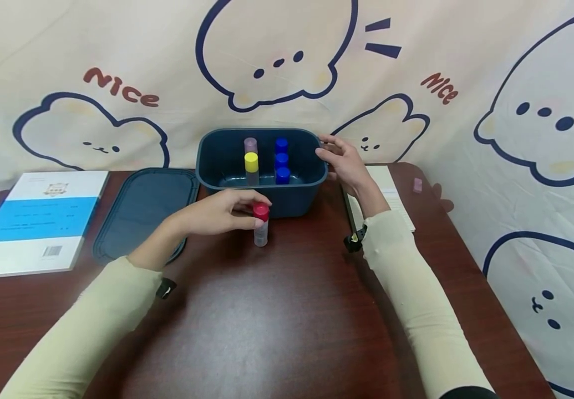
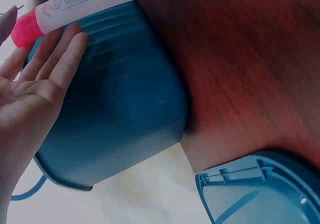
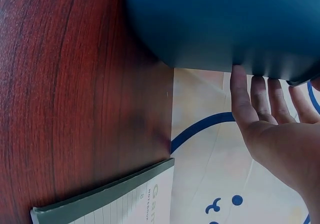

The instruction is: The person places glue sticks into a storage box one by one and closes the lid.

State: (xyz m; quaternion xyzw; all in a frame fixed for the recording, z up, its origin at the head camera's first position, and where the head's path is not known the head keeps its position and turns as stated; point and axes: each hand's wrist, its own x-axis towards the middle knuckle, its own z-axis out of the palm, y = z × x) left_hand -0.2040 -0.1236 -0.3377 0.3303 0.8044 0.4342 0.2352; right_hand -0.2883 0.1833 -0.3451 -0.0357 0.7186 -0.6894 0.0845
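In the head view my left hand (image 1: 227, 211) pinches a glue stick (image 1: 261, 233) by its red cap, in front of a dark blue plastic bin (image 1: 287, 199). The left wrist view shows the stick's pale, printed barrel beside the bin's ribbed wall. My right hand (image 1: 345, 166) rests on the bin's right end, its fingertips touching the wall in the right wrist view. Inside the bin stand a yellow-capped stick (image 1: 251, 162), a purple-capped one (image 1: 250, 145) and a row of blue-capped ones (image 1: 282, 175).
Left of the bin lies a dark blue lid (image 1: 149, 205), with a white and blue book (image 1: 42, 216) beyond it. A notebook (image 1: 391, 191) sits under the right forearm, and a small pink piece (image 1: 417, 185) lies near the table's right edge. A printed cloth (image 1: 287, 72) hangs behind.
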